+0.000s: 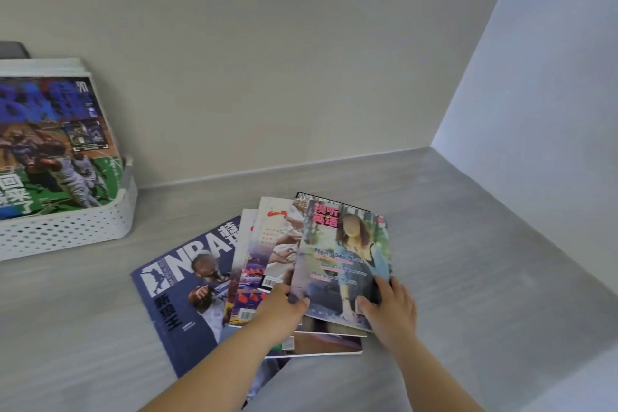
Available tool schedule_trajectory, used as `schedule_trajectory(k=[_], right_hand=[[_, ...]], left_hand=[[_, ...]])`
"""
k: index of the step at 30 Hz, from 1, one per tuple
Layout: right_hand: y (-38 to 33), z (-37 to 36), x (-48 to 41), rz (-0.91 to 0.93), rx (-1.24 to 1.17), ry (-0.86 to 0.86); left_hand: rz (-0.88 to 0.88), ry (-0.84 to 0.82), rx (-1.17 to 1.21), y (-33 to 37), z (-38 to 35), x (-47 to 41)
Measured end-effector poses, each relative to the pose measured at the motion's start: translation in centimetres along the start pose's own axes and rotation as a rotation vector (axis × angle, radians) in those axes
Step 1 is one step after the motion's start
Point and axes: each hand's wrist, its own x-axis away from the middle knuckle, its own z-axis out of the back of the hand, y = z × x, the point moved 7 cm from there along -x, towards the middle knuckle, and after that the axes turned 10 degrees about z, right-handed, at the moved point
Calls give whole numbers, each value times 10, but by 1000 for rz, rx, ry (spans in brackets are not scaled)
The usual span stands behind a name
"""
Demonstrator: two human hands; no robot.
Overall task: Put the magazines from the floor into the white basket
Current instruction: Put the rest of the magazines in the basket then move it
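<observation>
I am looking down at a fanned pile of magazines (254, 278) that is lying on the grey floor (468, 261), near the corner of the walls. The top magazine (344, 261), with a seated person on its cover, is sitting between my two hands at its near edge. My left hand (284, 309) is taking its near left corner: the thumb is lying on the cover and the fingers are going under it, so this grip is closing narrowly on the magazine. My right hand (388, 306) is resting on the near right corner with the fingers pressing on the cover; I cannot tell if they are curling under the edge. The near edge is looking a little raised from the pile. The long axis of this magazine is running away from me, with the title at the far end. The white basket (77, 227) is standing well apart to the left, against the wall, and a basketball magazine (53, 150) is leaning inside it.
</observation>
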Motion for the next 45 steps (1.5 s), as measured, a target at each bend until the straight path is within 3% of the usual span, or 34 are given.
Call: schedule_trajectory(k=[3, 10, 14, 17, 20, 30, 37, 45], right_hand=[[5, 1, -2, 14, -31, -23], [9, 10, -5, 6, -114, -19], [7, 24, -15, -78, -621, 147], [-1, 25, -24, -192, -937, 147], [-28, 32, -29, -159, -1189, 102], [-187, 47, -25, 173, -1012, 125], [-301, -7, -14, 271, -1121, -81], [-432, -47, -12, 475, -1105, -134]], left_hand=[[21, -8, 124, 6, -11, -6], [-67, 82, 113, 16, -11, -6], [-154, 106, 255, 20, 5, 7], [-215, 99, 318, 20, 27, 22], [-241, 57, 407, 15, 51, 34], [-294, 333, 493, -51, 181, 49], [-347, 614, 368, -102, 297, 50], [-455, 817, 550, -138, 435, 40]])
